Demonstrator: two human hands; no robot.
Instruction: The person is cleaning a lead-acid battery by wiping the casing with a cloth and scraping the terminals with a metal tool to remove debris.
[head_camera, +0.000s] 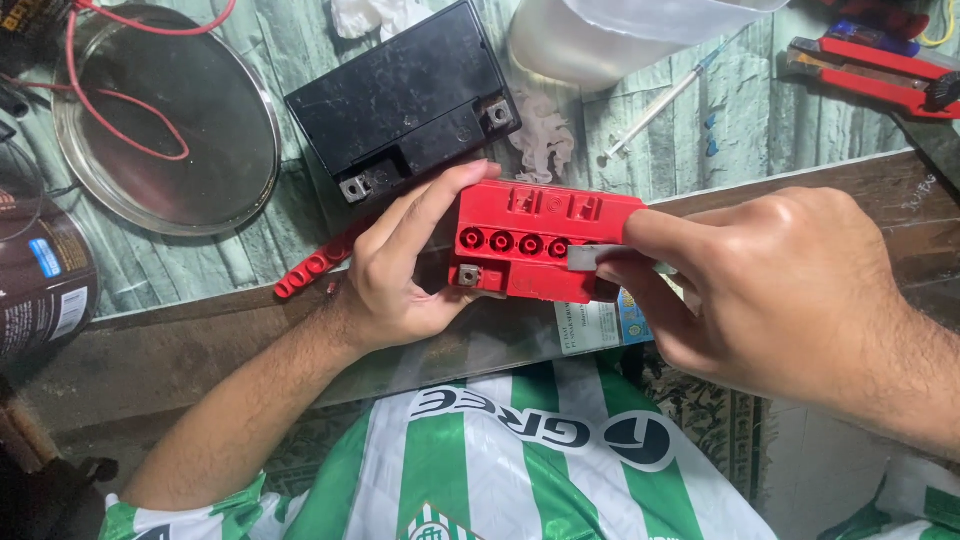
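Observation:
A small red-topped battery (530, 235) is held over the table's near edge, its row of round filler holes facing up. My left hand (405, 265) grips its left end, thumb on top. My right hand (770, 290) pinches a thin grey strip (590, 257) lying across the holes at the battery's right end. A red strip of caps (315, 265) lies on the table just left of my left hand. A black battery (405, 100) sits behind the red one.
A round metal tray (175, 125) with a red wire (110, 90) lies at the back left, a dark can (45, 285) at the left edge. A clear plastic container (600, 35), a syringe (665, 100), white tissue (545, 135) and a red cutter (870, 75) lie behind.

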